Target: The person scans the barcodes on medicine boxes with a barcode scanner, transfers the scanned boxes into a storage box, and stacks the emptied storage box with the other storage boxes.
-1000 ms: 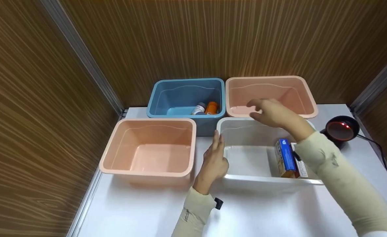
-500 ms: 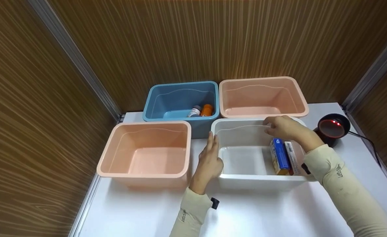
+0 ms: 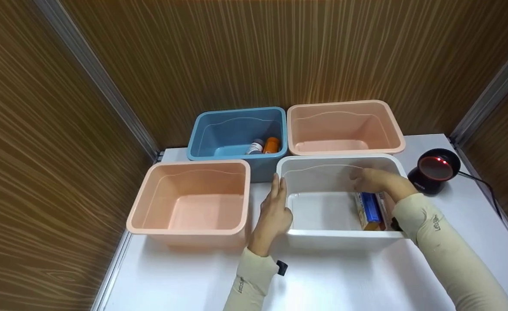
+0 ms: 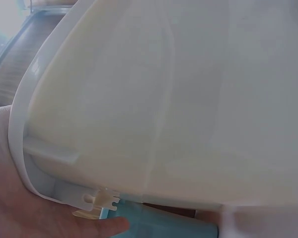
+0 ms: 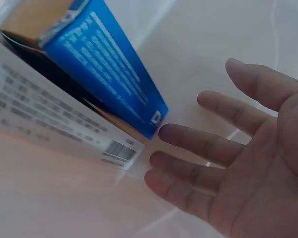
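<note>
In the head view, right of centre, your right hand (image 3: 369,180) is inside the white bin (image 3: 344,233), covering the far ends of the blue box (image 3: 370,209) and the white box (image 3: 383,209); its fingertips are hard to make out. At lower centre, your left hand (image 3: 273,218) lies along the bin's left side with straight fingers (its thumb is unclear). Above centre, the blue bin (image 3: 236,157) partly hides an orange bottle (image 3: 272,145) behind its rim.

In the left wrist view, the white bin's wall fills most of the frame; your left hand, cut off at lower left, touches its rim.

In the right wrist view, your right hand spreads wide at lower right, holding nothing. Both boxes, cropped at upper left, lie just beside its fingertips; you cannot tell whether they touch. The white box's print is blurred.
</note>
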`<action>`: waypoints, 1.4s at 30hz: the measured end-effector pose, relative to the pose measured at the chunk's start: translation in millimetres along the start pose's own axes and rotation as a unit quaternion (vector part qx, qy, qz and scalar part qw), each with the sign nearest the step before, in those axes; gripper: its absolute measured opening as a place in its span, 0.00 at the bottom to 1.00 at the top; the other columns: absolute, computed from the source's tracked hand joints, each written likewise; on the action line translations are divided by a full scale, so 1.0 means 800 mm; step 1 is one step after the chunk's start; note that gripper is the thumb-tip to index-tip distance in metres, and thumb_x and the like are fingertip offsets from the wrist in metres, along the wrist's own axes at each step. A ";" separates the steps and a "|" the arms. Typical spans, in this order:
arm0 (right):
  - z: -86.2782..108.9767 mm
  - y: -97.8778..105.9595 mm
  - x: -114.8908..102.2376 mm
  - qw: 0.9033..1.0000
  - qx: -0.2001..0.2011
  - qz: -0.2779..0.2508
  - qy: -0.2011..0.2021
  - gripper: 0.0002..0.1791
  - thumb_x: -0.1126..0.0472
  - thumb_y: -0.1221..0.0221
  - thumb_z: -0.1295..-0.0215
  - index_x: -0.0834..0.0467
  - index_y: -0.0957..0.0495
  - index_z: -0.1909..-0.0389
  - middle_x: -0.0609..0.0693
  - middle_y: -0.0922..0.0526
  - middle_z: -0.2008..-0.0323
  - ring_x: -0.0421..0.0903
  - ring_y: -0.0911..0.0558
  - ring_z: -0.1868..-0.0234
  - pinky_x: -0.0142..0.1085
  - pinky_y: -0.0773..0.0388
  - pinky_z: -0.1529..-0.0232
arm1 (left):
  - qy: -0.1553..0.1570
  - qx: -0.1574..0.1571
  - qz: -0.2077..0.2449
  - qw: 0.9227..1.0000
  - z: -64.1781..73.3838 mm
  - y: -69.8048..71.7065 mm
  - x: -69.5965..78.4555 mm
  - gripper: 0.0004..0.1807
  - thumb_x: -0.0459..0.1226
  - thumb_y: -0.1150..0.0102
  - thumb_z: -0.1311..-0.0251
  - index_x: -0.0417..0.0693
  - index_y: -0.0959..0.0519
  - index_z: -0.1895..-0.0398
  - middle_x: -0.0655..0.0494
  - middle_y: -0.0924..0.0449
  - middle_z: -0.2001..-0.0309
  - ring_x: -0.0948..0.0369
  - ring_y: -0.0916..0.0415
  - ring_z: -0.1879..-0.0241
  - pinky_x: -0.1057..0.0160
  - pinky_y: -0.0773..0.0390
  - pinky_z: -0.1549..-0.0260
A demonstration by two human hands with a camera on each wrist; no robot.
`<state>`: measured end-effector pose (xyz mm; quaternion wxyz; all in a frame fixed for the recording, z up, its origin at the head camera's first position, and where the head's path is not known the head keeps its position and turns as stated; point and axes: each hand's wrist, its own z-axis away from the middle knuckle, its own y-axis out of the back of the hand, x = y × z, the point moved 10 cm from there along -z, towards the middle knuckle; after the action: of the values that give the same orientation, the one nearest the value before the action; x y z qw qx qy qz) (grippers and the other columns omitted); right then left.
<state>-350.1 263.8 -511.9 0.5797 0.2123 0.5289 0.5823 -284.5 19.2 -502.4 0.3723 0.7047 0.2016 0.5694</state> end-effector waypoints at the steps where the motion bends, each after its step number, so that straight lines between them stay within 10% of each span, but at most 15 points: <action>1: -0.001 0.000 -0.001 1.000 0.000 0.004 0.005 0.26 0.60 0.45 0.31 0.71 0.27 0.37 0.70 0.21 0.47 0.58 0.19 0.57 0.59 0.25 0.47 | 0.000 0.001 -0.001 1.000 0.000 0.001 -0.001 0.41 0.26 0.54 0.37 0.39 0.52 0.20 0.48 0.67 0.18 0.48 0.54 0.23 0.42 0.45 0.31; 29: -0.002 -0.011 -0.007 0.999 -0.034 0.000 -0.003 0.22 0.62 0.32 0.44 0.65 0.19 0.48 0.52 0.18 0.70 0.48 0.19 0.72 0.43 0.19 0.69 | -0.005 0.007 0.000 1.000 0.001 0.001 0.002 0.41 0.25 0.52 0.38 0.37 0.50 0.20 0.44 0.64 0.19 0.46 0.52 0.24 0.40 0.43 0.33; 34: 0.005 -0.027 -0.009 0.992 -0.115 -0.051 -0.012 0.28 0.66 0.37 0.46 0.67 0.24 0.41 0.58 0.19 0.61 0.49 0.18 0.68 0.45 0.17 0.68 | -0.003 0.005 -0.006 1.000 0.000 0.001 0.001 0.41 0.25 0.53 0.38 0.37 0.50 0.20 0.43 0.64 0.19 0.46 0.52 0.24 0.41 0.42 0.33; 38: 0.014 -0.051 -0.006 0.965 -0.208 -0.148 -0.052 0.33 0.72 0.40 0.44 0.65 0.31 0.34 0.65 0.24 0.54 0.55 0.18 0.62 0.51 0.16 0.64 | 0.002 0.001 -0.006 1.000 -0.001 0.001 0.001 0.41 0.26 0.53 0.37 0.38 0.51 0.20 0.45 0.66 0.19 0.47 0.53 0.23 0.41 0.44 0.32; 42: 0.013 -0.045 -0.010 0.972 -0.184 -0.143 -0.034 0.35 0.71 0.40 0.44 0.59 0.29 0.31 0.63 0.23 0.52 0.53 0.17 0.63 0.51 0.16 0.65 | 0.006 -0.001 -0.005 1.000 0.000 0.000 0.000 0.41 0.26 0.53 0.37 0.39 0.51 0.20 0.46 0.66 0.18 0.47 0.53 0.23 0.41 0.44 0.32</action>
<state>-322.7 252.1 -536.4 0.7034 0.0441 0.4178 0.5734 -284.7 19.1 -502.0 0.3747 0.7000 0.2070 0.5716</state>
